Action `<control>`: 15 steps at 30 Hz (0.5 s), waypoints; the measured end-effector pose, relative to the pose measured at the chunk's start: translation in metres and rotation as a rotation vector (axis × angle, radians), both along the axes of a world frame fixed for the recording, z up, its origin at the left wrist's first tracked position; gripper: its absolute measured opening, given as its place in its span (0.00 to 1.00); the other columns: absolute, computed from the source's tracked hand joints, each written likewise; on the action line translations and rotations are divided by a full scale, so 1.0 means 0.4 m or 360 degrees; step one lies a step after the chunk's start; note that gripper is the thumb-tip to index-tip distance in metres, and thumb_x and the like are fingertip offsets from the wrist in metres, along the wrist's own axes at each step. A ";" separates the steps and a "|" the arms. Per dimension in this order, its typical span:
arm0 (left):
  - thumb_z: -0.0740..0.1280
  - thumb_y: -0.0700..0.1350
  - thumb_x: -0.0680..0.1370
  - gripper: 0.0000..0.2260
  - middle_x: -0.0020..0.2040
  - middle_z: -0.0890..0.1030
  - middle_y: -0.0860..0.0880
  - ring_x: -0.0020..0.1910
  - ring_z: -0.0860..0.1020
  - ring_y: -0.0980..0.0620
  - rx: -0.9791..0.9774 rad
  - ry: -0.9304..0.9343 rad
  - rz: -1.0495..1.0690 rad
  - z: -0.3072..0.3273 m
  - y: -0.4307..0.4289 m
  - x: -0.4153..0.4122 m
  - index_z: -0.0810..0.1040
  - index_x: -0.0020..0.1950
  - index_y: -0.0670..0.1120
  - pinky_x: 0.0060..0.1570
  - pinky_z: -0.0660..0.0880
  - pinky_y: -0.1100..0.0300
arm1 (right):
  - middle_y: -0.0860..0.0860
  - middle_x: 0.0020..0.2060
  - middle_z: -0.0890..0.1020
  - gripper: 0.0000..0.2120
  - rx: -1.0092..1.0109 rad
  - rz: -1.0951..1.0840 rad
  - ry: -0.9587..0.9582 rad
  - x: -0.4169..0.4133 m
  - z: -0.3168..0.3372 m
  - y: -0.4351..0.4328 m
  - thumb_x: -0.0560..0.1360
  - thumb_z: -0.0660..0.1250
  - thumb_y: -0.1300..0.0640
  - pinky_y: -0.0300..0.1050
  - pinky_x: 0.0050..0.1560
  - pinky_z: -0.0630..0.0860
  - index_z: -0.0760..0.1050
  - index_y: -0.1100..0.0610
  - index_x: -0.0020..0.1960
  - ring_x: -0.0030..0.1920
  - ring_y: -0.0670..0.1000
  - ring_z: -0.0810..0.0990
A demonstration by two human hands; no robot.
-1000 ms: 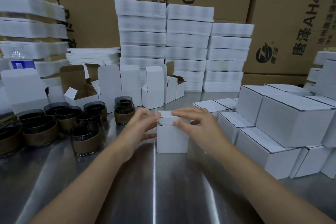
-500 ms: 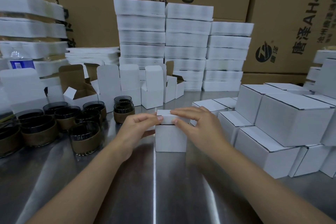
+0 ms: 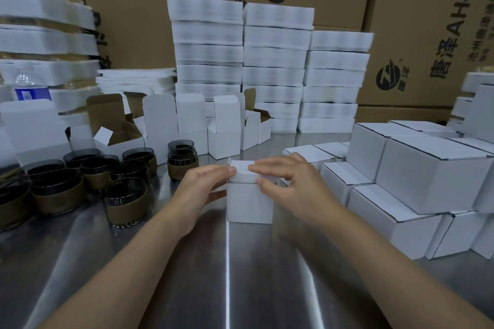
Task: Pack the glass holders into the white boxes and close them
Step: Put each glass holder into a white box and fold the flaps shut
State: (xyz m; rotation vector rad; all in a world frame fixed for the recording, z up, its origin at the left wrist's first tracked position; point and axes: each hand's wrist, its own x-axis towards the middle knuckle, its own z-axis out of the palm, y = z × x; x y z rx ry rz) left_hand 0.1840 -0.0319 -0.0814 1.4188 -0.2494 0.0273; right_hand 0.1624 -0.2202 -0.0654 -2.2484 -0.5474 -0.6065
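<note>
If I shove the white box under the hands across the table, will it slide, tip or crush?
Likely slides: the white box stands flat on a smooth, shiny steel table. Its thin card walls would probably dent under a hard squeeze. The lid sits raised under the left hand and right hand, so a high push may flex it.

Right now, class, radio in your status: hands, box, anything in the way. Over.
Left hand and right hand both hold the white box, fingers on its lid. Lid nearly shut. Glass holders stand clear to the left, closed boxes to the right.
</note>
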 end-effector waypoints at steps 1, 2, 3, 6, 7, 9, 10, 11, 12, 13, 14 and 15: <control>0.69 0.43 0.75 0.11 0.39 0.84 0.52 0.42 0.83 0.56 0.0007 -0.0001 0.0007 0.000 0.000 0.001 0.85 0.34 0.49 0.43 0.77 0.63 | 0.31 0.50 0.77 0.13 -0.0019 -0.0011 0.0006 -0.001 0.002 -0.001 0.73 0.70 0.55 0.24 0.55 0.60 0.80 0.39 0.53 0.52 0.40 0.70; 0.69 0.42 0.75 0.11 0.38 0.84 0.52 0.42 0.83 0.56 0.0006 -0.0002 0.0010 0.001 -0.001 0.001 0.84 0.33 0.48 0.42 0.77 0.62 | 0.32 0.51 0.77 0.12 -0.0039 -0.0020 0.0018 -0.002 0.004 -0.001 0.73 0.69 0.54 0.25 0.57 0.60 0.81 0.39 0.53 0.55 0.42 0.70; 0.69 0.42 0.75 0.10 0.37 0.84 0.52 0.41 0.83 0.57 -0.0001 -0.0002 0.0017 0.001 -0.001 0.001 0.83 0.33 0.47 0.42 0.76 0.62 | 0.32 0.53 0.77 0.12 -0.0056 -0.0028 0.0036 -0.003 0.006 -0.001 0.73 0.69 0.53 0.29 0.60 0.60 0.81 0.39 0.53 0.56 0.43 0.70; 0.69 0.41 0.75 0.07 0.37 0.83 0.53 0.39 0.82 0.58 -0.0011 -0.0011 0.0032 0.001 -0.003 0.002 0.79 0.36 0.44 0.43 0.76 0.61 | 0.32 0.53 0.78 0.12 -0.0043 -0.0031 0.0080 -0.005 0.011 -0.003 0.72 0.68 0.52 0.41 0.66 0.63 0.81 0.38 0.52 0.57 0.42 0.68; 0.68 0.40 0.75 0.07 0.36 0.83 0.54 0.39 0.82 0.58 -0.0008 -0.0020 0.0038 0.001 -0.004 0.001 0.78 0.36 0.43 0.43 0.76 0.62 | 0.32 0.52 0.78 0.12 -0.0031 -0.0027 0.0079 -0.005 0.012 -0.003 0.72 0.68 0.52 0.41 0.66 0.64 0.81 0.38 0.52 0.56 0.41 0.68; 0.68 0.39 0.75 0.10 0.36 0.83 0.55 0.38 0.82 0.59 -0.0015 -0.0057 0.0069 0.002 -0.008 -0.001 0.78 0.34 0.44 0.43 0.76 0.63 | 0.32 0.50 0.78 0.12 -0.0006 -0.0022 0.0070 -0.005 0.011 -0.003 0.72 0.69 0.53 0.41 0.65 0.64 0.81 0.38 0.51 0.56 0.41 0.69; 0.68 0.39 0.75 0.12 0.37 0.83 0.54 0.39 0.81 0.59 -0.0018 -0.0076 0.0091 0.002 -0.010 -0.002 0.78 0.31 0.45 0.44 0.76 0.63 | 0.31 0.49 0.78 0.11 0.0008 -0.0021 0.0067 -0.004 0.010 -0.003 0.73 0.69 0.53 0.40 0.63 0.65 0.81 0.38 0.51 0.55 0.40 0.69; 0.68 0.39 0.75 0.14 0.39 0.84 0.54 0.41 0.82 0.58 -0.0015 -0.0091 0.0116 0.002 -0.012 -0.003 0.79 0.28 0.46 0.45 0.77 0.62 | 0.31 0.49 0.78 0.11 0.0020 -0.0020 0.0066 -0.004 0.009 -0.002 0.73 0.68 0.53 0.39 0.60 0.66 0.81 0.38 0.50 0.55 0.40 0.70; 0.68 0.38 0.75 0.16 0.42 0.84 0.53 0.46 0.81 0.58 -0.0010 -0.0108 0.0142 0.003 -0.014 -0.004 0.78 0.26 0.46 0.48 0.77 0.61 | 0.31 0.48 0.78 0.11 0.0030 -0.0020 0.0065 -0.004 0.008 -0.001 0.73 0.68 0.53 0.37 0.56 0.66 0.81 0.38 0.50 0.54 0.39 0.69; 0.69 0.38 0.74 0.17 0.44 0.85 0.53 0.52 0.81 0.57 -0.0005 -0.0130 0.0165 0.003 -0.014 -0.004 0.78 0.25 0.46 0.52 0.77 0.60 | 0.30 0.48 0.79 0.10 0.0041 -0.0020 0.0063 -0.004 0.008 -0.001 0.74 0.68 0.53 0.36 0.51 0.66 0.81 0.38 0.50 0.53 0.39 0.69; 0.69 0.37 0.74 0.17 0.45 0.85 0.54 0.56 0.79 0.56 0.0002 -0.0152 0.0178 0.003 -0.014 -0.004 0.77 0.25 0.46 0.53 0.76 0.60 | 0.30 0.47 0.79 0.10 0.0051 -0.0020 0.0059 -0.004 0.008 -0.001 0.74 0.68 0.52 0.35 0.49 0.65 0.81 0.38 0.50 0.52 0.38 0.69; 0.69 0.36 0.74 0.15 0.45 0.85 0.55 0.59 0.78 0.55 0.0019 -0.0171 0.0183 0.003 -0.012 -0.004 0.77 0.26 0.44 0.55 0.76 0.60 | 0.30 0.47 0.79 0.10 0.0056 -0.0023 0.0057 -0.003 0.008 -0.001 0.74 0.67 0.52 0.33 0.47 0.64 0.82 0.38 0.49 0.51 0.37 0.69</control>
